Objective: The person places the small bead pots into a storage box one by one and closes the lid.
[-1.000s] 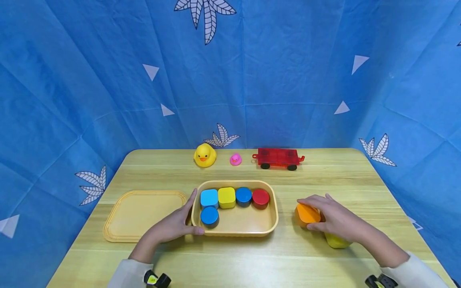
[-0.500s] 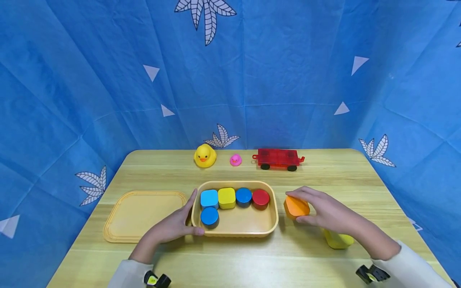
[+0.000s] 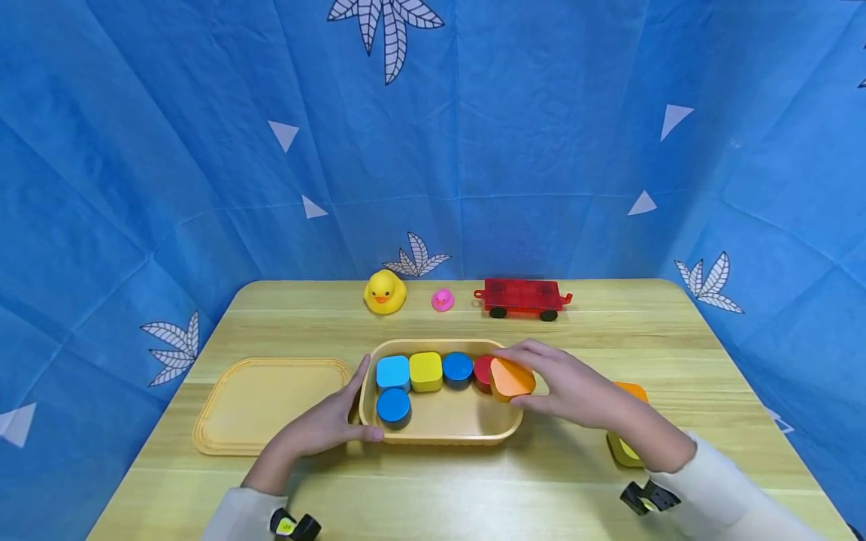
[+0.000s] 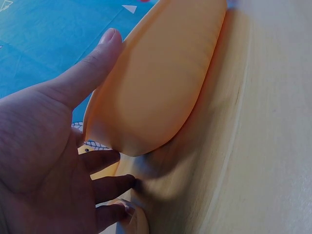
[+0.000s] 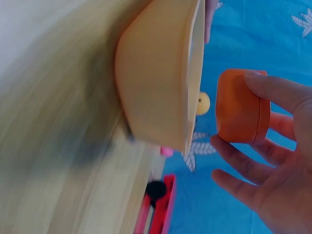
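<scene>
an orange rounded block (image 3: 512,378) is pinched in the right hand (image 3: 567,384), with the thumb on one side and bent fingers on the other, parted only to its width. it is held tilted above the box end nearest those fingertips, apart from the rim of the tan box (image 3: 460,421). just beyond them a red round block (image 3: 482,373) is partly covered in the head view. farther left of them a dark blue round block (image 3: 458,368), a yellow rounded block (image 3: 425,371) and a light blue rounded block (image 3: 393,372) are lined up along the far wall; a second blue round block (image 3: 394,406) is set just inside the wall beside the left fingers.

the left hand (image 3: 328,422) is spread, its index finger laid along the box end and its thumb at the near corner; nothing is lifted by it, and the box seems to be steadied. left of those fingers a flat tan lid (image 3: 271,406) is laid.

the step in hand is judged to be the loading of one more block. next, the block should be levelled and lowered onto bare floor below the right fingertips, clear of the red one, and released only once seated. behind the right fingers, partly hidden by the forearm, another orange block (image 3: 632,390) and another yellow block (image 3: 621,451) are left outside the box.
</scene>
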`<state>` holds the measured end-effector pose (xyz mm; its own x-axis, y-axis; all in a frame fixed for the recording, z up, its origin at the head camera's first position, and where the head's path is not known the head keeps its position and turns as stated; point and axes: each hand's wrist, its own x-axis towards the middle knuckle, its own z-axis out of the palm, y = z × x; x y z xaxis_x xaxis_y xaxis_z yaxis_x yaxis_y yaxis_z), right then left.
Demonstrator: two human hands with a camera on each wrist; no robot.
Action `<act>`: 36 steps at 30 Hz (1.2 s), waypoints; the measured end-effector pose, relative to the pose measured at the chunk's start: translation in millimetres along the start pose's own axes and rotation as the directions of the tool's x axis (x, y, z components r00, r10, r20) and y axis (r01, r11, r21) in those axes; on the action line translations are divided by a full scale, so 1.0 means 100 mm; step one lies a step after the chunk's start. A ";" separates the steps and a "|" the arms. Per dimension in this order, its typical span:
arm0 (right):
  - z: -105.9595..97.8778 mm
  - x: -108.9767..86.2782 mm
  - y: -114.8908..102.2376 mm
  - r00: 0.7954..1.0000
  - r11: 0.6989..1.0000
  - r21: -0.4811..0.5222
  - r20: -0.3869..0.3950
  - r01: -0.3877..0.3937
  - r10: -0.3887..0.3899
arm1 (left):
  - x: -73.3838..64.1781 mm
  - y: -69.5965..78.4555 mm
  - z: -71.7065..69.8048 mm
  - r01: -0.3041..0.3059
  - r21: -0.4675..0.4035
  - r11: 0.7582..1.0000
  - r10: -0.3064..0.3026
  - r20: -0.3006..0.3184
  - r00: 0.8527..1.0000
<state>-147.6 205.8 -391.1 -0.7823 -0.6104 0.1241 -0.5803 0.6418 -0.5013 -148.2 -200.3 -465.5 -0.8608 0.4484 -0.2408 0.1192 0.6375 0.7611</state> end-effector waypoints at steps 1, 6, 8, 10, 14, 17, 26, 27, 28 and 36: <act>0.02 0.03 -0.03 1.000 1.000 0.011 0.000 -0.006 0.006 | 0.00 0.00 0.00 0.000 0.003 1.000 0.000 -0.001 1.000; 0.19 0.20 -0.14 0.999 0.997 0.069 0.008 -0.047 0.047 | -0.01 -0.01 -0.01 0.001 0.011 1.000 -0.001 -0.004 1.000; 0.28 0.27 -0.17 0.999 0.995 0.092 0.008 -0.044 0.044 | -0.01 -0.01 -0.01 0.000 0.008 1.000 0.000 -0.004 1.000; 0.37 0.33 -0.19 1.000 0.994 0.103 0.004 -0.026 0.026 | -0.01 0.00 -0.01 0.000 0.007 1.000 0.000 -0.003 1.000; 0.52 0.43 -0.25 1.000 0.994 0.106 -0.005 -0.008 0.009 | -0.01 0.01 -0.01 0.000 0.004 1.000 0.000 -0.002 1.000; 0.61 0.50 -0.29 1.000 0.994 0.104 0.001 -0.019 0.019 | -0.01 0.02 -0.01 0.001 0.000 1.000 -0.001 0.001 1.000; 0.84 0.64 -0.36 1.000 0.999 0.053 -0.002 0.008 -0.008 | 0.00 0.02 -0.01 0.004 -0.009 1.000 -0.004 0.006 1.000; 0.86 0.65 -0.36 1.000 0.999 0.037 -0.004 0.011 -0.011 | 0.00 0.02 -0.01 0.005 -0.008 1.000 -0.005 0.005 1.000; 0.88 0.66 -0.36 1.000 1.000 0.027 -0.004 0.012 -0.012 | 0.00 0.02 -0.01 0.004 -0.007 1.000 -0.004 0.005 1.000; 1.00 0.71 -0.36 1.000 1.000 -0.013 0.007 -0.003 0.003 | -0.01 0.01 -0.01 0.007 -0.004 1.000 -0.007 0.005 1.000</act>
<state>-159.6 92.5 -449.8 -0.7824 -0.6118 0.1165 -0.5808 0.6494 -0.4908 -148.2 -200.7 -464.2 -0.8591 0.4470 -0.2494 0.1108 0.6381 0.7619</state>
